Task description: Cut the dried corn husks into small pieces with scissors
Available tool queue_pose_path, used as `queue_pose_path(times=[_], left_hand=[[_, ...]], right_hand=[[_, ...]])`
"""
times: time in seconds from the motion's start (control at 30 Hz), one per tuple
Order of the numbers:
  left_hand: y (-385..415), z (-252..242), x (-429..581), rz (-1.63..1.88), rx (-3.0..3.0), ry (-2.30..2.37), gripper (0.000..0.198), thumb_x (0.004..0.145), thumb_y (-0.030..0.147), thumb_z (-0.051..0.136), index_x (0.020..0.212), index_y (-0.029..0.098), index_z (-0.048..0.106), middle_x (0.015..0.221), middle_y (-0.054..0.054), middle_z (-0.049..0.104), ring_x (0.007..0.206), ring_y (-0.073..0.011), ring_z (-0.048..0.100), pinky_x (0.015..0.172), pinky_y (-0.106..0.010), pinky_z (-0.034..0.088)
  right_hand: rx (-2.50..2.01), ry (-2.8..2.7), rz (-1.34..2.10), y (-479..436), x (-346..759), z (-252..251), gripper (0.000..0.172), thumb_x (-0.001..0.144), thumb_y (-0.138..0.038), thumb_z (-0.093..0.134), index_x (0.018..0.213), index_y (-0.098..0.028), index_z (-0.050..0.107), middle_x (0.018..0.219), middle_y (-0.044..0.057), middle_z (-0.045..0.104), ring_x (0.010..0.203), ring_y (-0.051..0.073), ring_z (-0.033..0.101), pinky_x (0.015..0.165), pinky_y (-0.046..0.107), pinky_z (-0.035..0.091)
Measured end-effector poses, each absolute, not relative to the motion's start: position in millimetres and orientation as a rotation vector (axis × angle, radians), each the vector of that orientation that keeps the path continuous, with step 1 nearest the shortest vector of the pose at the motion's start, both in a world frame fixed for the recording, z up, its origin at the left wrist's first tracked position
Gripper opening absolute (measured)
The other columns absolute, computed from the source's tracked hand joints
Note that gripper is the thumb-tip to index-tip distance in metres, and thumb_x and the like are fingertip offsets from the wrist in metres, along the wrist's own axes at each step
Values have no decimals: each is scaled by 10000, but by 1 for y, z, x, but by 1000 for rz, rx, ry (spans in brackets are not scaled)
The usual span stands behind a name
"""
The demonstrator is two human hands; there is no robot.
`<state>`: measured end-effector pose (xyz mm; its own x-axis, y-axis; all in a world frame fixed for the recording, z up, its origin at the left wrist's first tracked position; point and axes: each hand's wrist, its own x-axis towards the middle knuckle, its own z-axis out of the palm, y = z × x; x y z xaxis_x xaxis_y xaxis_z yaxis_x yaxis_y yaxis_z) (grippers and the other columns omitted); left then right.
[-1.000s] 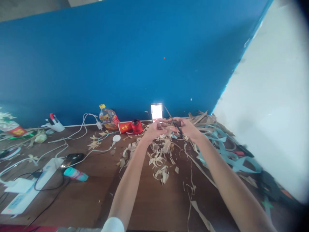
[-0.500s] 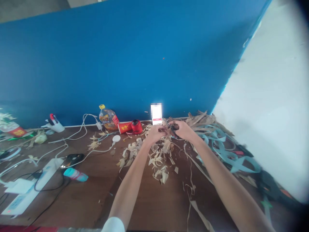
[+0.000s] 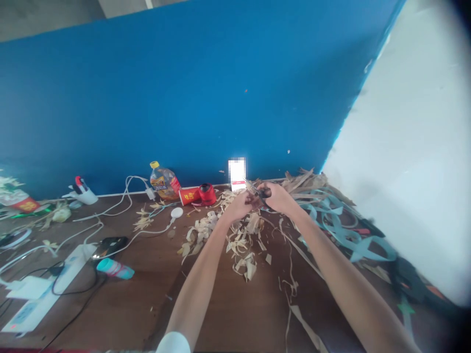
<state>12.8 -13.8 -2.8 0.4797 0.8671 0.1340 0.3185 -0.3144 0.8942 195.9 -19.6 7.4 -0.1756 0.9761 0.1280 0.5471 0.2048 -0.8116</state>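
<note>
My right hand is closed around a pair of dark-handled scissors, whose blades point up and left toward my other hand. Close beside it, my left hand has its fingers pinched together near the blades. Whatever lies between those fingers is too small to make out. Beneath both hands spreads a heap of pale, dry, husk-like strips and curls. Just behind them stands a lit phone, leaning by the blue wall.
Left of the heap are a red paper cup, a red tape roll and a yellow-capped bottle. A white power strip with cables and a light-blue roll lie farther left. Tangled pale-blue ribbon covers the right side.
My left fingers have closed tighter and moved slightly toward the scissors. My right hand stays nearly in place, and the camera view has shifted slightly.
</note>
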Motion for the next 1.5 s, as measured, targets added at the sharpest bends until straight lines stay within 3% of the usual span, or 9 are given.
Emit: queue_pose_path(times=[0.13, 0.27, 0.53, 0.7, 0.83, 1.03, 1.17, 1.4, 1.5], left_hand=[[-15, -4, 12, 583, 1773, 848, 155, 769, 232, 552, 874, 147, 627, 802, -74, 676, 676, -176, 635, 574, -264, 474], [-16, -7, 12, 593, 1736, 810, 190, 795, 284, 558, 877, 152, 666, 744, -70, 683, 622, -168, 619, 567, -269, 472], [-14, -11, 17, 583, 1835, 906, 258, 836, 318, 512, 878, 145, 699, 712, -84, 681, 620, -183, 617, 606, -289, 479], [-13, -7, 16, 778, 2084, 1164, 251, 815, 182, 461, 776, 145, 706, 797, -83, 696, 732, -196, 616, 723, -297, 464], [-16, -2, 17, 960, 2154, 1151, 237, 812, 161, 467, 815, 167, 704, 866, -58, 701, 828, -186, 605, 770, -274, 445], [-21, 0, 19, 1264, 1941, 1084, 177, 806, 325, 593, 848, 167, 660, 812, -31, 668, 723, -144, 576, 662, -238, 421], [-20, -2, 19, 1316, 1861, 998, 168, 765, 318, 642, 779, 160, 589, 769, -14, 614, 648, -111, 523, 610, -227, 400], [-16, -4, 17, 1258, 1875, 792, 28, 728, 148, 606, 705, 142, 621, 969, -84, 629, 910, -164, 581, 752, -258, 435], [-13, -8, 15, 1237, 1831, 768, 73, 710, 110, 581, 706, 140, 647, 978, -86, 624, 959, -173, 578, 802, -274, 436]], right_hand=[[-1352, -1943, 686, -22, 197, 12, 558, 612, -62, 496, 1144, -206, 581, 854, 36, 677, 662, 148, 579, 578, 219, 376], [-1349, -1981, 625, -24, 196, 15, 546, 636, -73, 501, 1154, -231, 574, 927, 50, 674, 739, 170, 592, 595, 223, 371], [-1362, -1981, 655, -27, 197, 17, 556, 657, -119, 533, 1204, -215, 558, 712, 10, 632, 575, 143, 527, 525, 219, 341], [-1366, -1844, 815, -24, 195, 12, 552, 659, -155, 562, 1209, -195, 564, 610, -13, 612, 498, 132, 512, 485, 219, 360], [-1309, -1626, 1031, -24, 192, 13, 582, 644, -159, 603, 1223, -182, 550, 604, -4, 634, 500, 141, 549, 501, 244, 419], [-1198, -1398, 1238, -30, 192, 24, 547, 604, -189, 706, 1137, -157, 584, 621, 9, 636, 515, 146, 562, 505, 275, 464], [-1203, -1385, 1252, -30, 190, 24, 418, 594, -226, 739, 989, -145, 627, 565, 7, 616, 488, 140, 542, 491, 271, 450], [-1159, -1412, 1268, -30, 191, 24, 341, 585, -225, 751, 896, -153, 630, 582, -1, 616, 499, 123, 528, 499, 257, 428], [-1163, -1413, 1271, -31, 190, 25, 366, 582, -223, 752, 918, -151, 627, 602, -6, 619, 513, 119, 531, 511, 253, 430]])
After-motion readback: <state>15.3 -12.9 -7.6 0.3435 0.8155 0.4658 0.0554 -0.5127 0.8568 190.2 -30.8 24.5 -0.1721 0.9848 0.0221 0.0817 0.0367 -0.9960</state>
